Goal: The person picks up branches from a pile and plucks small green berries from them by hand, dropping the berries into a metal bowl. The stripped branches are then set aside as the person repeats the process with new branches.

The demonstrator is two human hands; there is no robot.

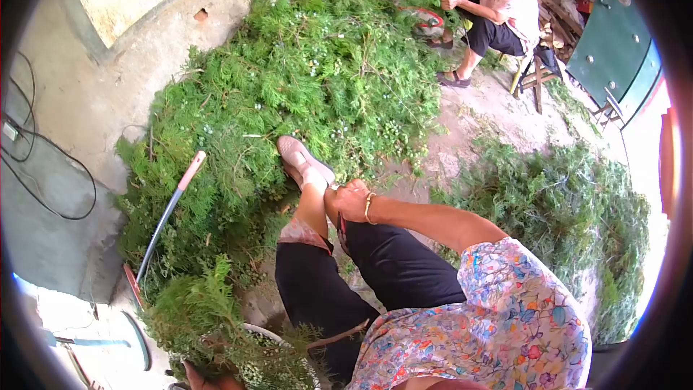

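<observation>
My right hand (pixel 350 201), with a bracelet at its wrist, is closed against my bent leg just below the knee; what its fingers hold, if anything, is hidden. At the bottom edge my left hand (pixel 209 379) shows only in part beneath a leafy green branch (pixel 209 303); most of its fingers are hidden. This branch lies over a round white-rimmed container (pixel 289 347) full of small green sprigs. A cut stem (pixel 338 336) sticks out across my dark trousers. My light shoe (pixel 303 159) rests at the edge of a large heap of green cuttings (pixel 303 79).
A long tool with a pink handle (pixel 191 171) leans at the left of the heap. Black cables (pixel 65 213) hang by the wall. Another heap (pixel 556 209) lies at the right. Another person (pixel 505 0) sits on a wooden stool at the top right, handling greenery, near a green door (pixel 613 43).
</observation>
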